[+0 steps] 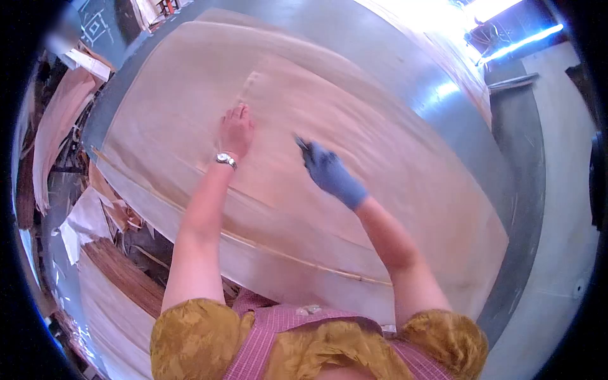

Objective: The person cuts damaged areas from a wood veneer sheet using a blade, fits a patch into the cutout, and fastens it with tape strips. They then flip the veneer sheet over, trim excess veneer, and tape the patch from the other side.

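Observation:
A large, thin sheet of pale wood veneer (380, 183) lies across the metal-topped table in front of me. My left hand (237, 133), bare and with a watch at the wrist, lies on the sheet with its fingers stretched forward. Just beyond its fingertips runs a short line of light marks (250, 82). My right hand (332, 174) wears a blue-grey glove and is closed round a dark slim tool (301, 142), perhaps a utility knife. The tool points toward the upper left, over the veneer; whether its tip touches the sheet I cannot tell.
The grey metal tabletop (437, 88) shows beyond the sheet. Along the near side the veneer has a long raised edge (285, 254). Veneer strips and scraps (95, 215) pile up at the left. A bright light tube (522, 44) is at the upper right.

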Demonstrator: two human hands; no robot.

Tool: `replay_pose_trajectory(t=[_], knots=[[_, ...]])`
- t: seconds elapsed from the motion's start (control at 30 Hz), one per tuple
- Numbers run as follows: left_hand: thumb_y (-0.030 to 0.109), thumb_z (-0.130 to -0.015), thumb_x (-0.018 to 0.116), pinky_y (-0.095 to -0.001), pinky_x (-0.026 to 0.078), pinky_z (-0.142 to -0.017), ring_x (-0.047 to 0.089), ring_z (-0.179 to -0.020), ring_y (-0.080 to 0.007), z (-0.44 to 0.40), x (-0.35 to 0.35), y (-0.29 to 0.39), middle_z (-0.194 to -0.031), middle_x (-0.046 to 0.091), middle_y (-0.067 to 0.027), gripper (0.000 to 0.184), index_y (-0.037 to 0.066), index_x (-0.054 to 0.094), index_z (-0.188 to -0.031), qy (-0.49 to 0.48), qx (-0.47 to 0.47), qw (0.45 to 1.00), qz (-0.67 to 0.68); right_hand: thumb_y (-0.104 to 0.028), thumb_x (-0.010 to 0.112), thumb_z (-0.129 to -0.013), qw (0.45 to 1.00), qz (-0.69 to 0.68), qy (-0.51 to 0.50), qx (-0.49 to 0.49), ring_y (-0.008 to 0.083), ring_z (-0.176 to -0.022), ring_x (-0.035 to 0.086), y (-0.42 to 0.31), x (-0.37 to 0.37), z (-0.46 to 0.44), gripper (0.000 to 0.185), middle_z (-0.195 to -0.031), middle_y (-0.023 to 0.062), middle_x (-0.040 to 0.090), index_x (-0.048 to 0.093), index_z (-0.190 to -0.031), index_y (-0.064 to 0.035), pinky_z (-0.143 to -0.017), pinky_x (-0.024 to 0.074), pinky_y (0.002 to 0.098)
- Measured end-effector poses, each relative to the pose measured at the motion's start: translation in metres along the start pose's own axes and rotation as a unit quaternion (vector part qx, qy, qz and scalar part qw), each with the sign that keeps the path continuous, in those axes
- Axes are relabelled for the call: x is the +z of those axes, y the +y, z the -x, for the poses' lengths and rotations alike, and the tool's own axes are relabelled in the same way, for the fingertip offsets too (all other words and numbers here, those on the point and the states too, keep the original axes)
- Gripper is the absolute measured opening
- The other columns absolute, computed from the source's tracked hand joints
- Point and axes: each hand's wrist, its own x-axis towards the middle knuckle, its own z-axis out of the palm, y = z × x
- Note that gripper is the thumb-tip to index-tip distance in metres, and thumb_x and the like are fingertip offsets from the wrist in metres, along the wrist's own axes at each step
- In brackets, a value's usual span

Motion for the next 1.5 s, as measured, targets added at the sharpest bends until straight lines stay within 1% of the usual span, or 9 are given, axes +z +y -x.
replay_pose_trajectory(t=[0.3,0.53,0.67,0.77,0.9,1.0,1.13,1.3,1.5], knots=[[0.003,-0.087,0.054,-0.0397,0.048,-0.096,0.056,-0.111,-0.0287,-0.032,0.006,-0.027,-0.133,0.056,-0.0058,0.039,0.006,0.057,-0.125,0.025,0.018,0.998,0.061,-0.02,0.049,-0.093,0.968,0.072,-0.106,0.217,0.0341,-0.093,0.072,-0.06,0.059,-0.202,0.035,-0.104,0.0212,0.07,0.05,-0.121,0.0004,-0.07,0.0563,0.0513],[0.005,-0.088,0.054,-0.0361,0.051,-0.089,0.057,-0.104,-0.0256,-0.039,0.036,-0.031,-0.137,0.055,-0.001,0.043,0.006,0.055,-0.131,-0.001,0.021,1.0,0.018,-0.02,0.048,-0.094,0.968,0.109,-0.129,0.188,0.0339,-0.095,0.071,-0.061,0.065,-0.209,0.036,-0.106,0.0199,0.07,0.048,-0.122,0.0019,-0.071,0.0556,0.0545],[0.011,-0.088,0.055,-0.0377,0.051,-0.089,0.057,-0.105,-0.0266,-0.039,0.051,-0.034,-0.136,0.057,-0.0019,0.046,0.009,0.055,-0.134,0.01,0.031,0.999,-0.017,-0.019,0.053,-0.091,0.966,0.167,-0.138,0.138,0.0347,-0.085,0.072,-0.066,0.077,-0.136,0.035,-0.093,0.0225,0.071,0.044,-0.12,-0.0018,-0.063,0.0551,0.0525],[0.01,-0.088,0.054,-0.0406,0.05,-0.09,0.057,-0.107,-0.0283,-0.036,0.067,-0.034,-0.136,0.058,-0.0027,0.046,0.01,0.055,-0.133,0.069,0.027,0.997,-0.025,-0.024,0.049,-0.096,0.988,-0.068,0.119,-0.071,0.0318,-0.062,0.069,-0.038,0.116,-0.017,0.031,-0.078,0.0165,0.07,0.045,-0.122,-0.0072,-0.045,0.0467,0.0531],[0.01,-0.086,0.056,-0.0452,0.047,-0.095,0.056,-0.112,-0.0318,-0.046,0.098,-0.056,-0.137,0.056,-0.008,0.049,0.01,0.053,-0.136,0.032,0.058,0.998,0.0,-0.031,0.045,-0.1,0.933,0.148,-0.267,0.189,0.0312,-0.059,0.068,-0.079,0.052,0.084,0.031,-0.074,0.0145,0.069,0.047,-0.122,-0.0098,-0.043,0.043,0.052],[0.015,-0.088,0.058,-0.0468,0.046,-0.098,0.054,-0.118,-0.0347,-0.034,0.037,-0.016,-0.143,0.05,-0.0136,0.049,0.01,0.051,-0.137,0.021,0.058,0.995,-0.075,-0.029,0.045,-0.099,0.959,0.076,-0.212,0.173,0.0302,-0.061,0.068,-0.07,0.042,0.121,0.03,-0.076,0.0149,0.069,0.047,-0.122,-0.0104,-0.045,0.045,0.0507],[0.042,-0.094,0.057,-0.0472,0.036,-0.111,0.044,-0.134,-0.0358,0.057,-0.063,0.138,-0.146,0.045,-0.0193,0.061,0.01,0.043,-0.144,-0.314,0.032,0.946,0.069,-0.017,0.05,-0.092,0.973,0.053,-0.185,0.125,0.0274,-0.062,0.069,-0.047,0.059,0.14,0.037,-0.078,0.0121,0.069,0.047,-0.127,-0.0091,-0.044,0.0467,0.0489],[0.054,-0.074,0.076,-0.0466,0.041,-0.105,0.049,-0.128,-0.0371,0.079,-0.002,0.099,-0.143,0.049,-0.0185,0.088,0.007,0.045,-0.142,-0.206,0.095,0.973,-0.04,-0.02,0.047,-0.095,0.998,0.03,-0.056,0.012,0.0309,-0.065,0.069,0.046,0.028,0.243,0.03,-0.079,0.009,0.07,0.051,-0.124,-0.0182,-0.049,0.0469,0.0491],[0.055,-0.072,0.078,-0.0481,0.037,-0.109,0.045,-0.132,-0.0364,0.076,0.019,0.145,-0.144,0.048,-0.0192,0.091,0.008,0.044,-0.143,-0.197,0.12,0.971,-0.061,-0.023,0.043,-0.097,0.951,0.046,-0.279,0.127,0.0309,-0.084,0.07,0.147,-0.063,0.426,0.027,-0.09,0.0124,0.07,0.055,-0.121,-0.0219,-0.064,0.0495,0.0515]])
